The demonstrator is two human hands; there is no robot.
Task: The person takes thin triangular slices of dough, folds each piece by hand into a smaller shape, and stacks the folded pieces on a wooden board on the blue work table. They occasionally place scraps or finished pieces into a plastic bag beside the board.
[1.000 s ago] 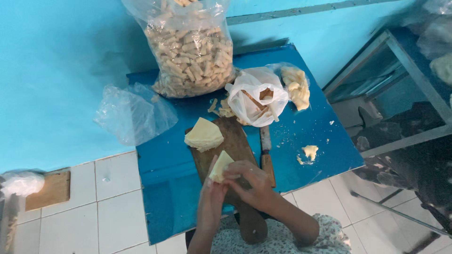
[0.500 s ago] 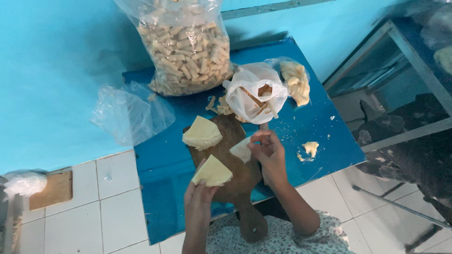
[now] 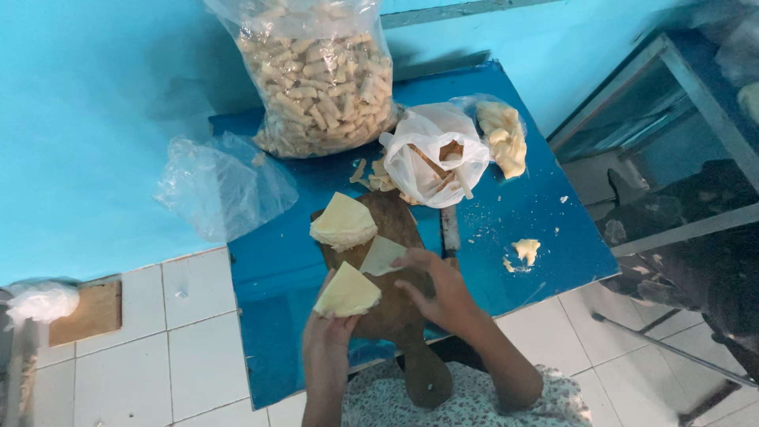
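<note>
My left hand (image 3: 330, 340) holds a small stack of pale yellow triangular wrapper sheets (image 3: 348, 292) just above the near part of a dark wooden cutting board (image 3: 395, 316). My right hand (image 3: 439, 289) rests on the board with its fingertips on a single triangular sheet (image 3: 383, 255) lying flat there. A thicker stack of the same sheets (image 3: 342, 221) sits at the far end of the board. The board lies on a low blue table (image 3: 277, 316).
A big clear bag of rolled pieces (image 3: 316, 79) stands at the table's back. A white plastic bag (image 3: 431, 154), a clear bag of yellowish lumps (image 3: 504, 134) and an empty clear bag (image 3: 221, 186) lie around. A knife (image 3: 449, 229) and a dough bit (image 3: 524, 251) lie right of the board.
My right hand came back from near the white bag and laid a single sheet on the board. My left hand stayed near the board's near part with its stack.
</note>
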